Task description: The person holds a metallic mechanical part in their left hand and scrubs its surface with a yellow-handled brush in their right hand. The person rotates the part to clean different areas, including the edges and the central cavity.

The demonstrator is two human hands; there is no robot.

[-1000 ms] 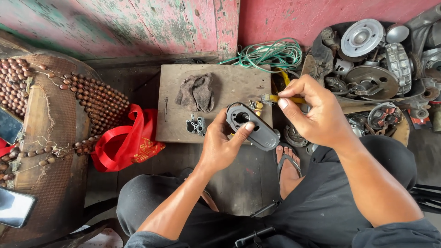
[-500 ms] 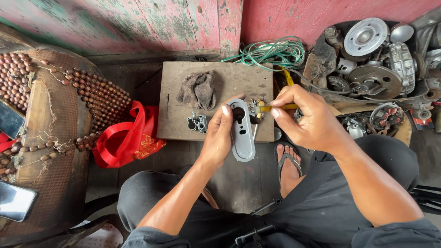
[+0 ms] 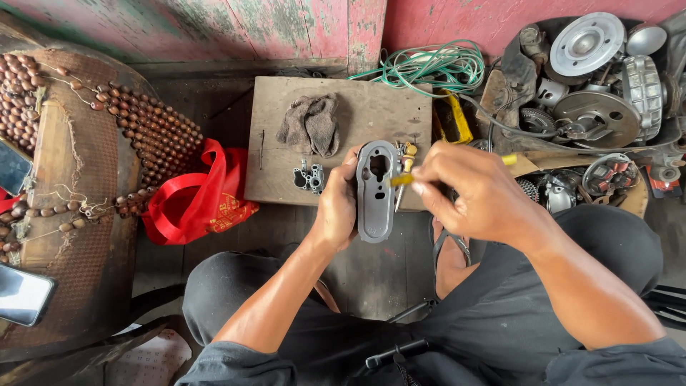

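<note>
So the person is sitting low over a little wooden board and working on a grey oblong metal cover, the kind with a big hole near the top and a few small ones down its length. The left hand is gripping the cover along its left edge, fingers curled tight round it, holding it upright just above the near edge of the board. The right hand is pinching a thin yellow-handled tool between thumb and fingertips, with the tip sitting right at the cover's face, near the middle holes. Looks to me like the cleaning or picking-out step, poking at the face or a hole in it. The next bit probably calls for a steady left hand and small, careful strokes so the tip isn't slipping off the edge. A brownish rag and a small carburettor-looking part are lying on the board, green wire is coiled behind it, and a pile of engine parts is heaped on the right.
</note>
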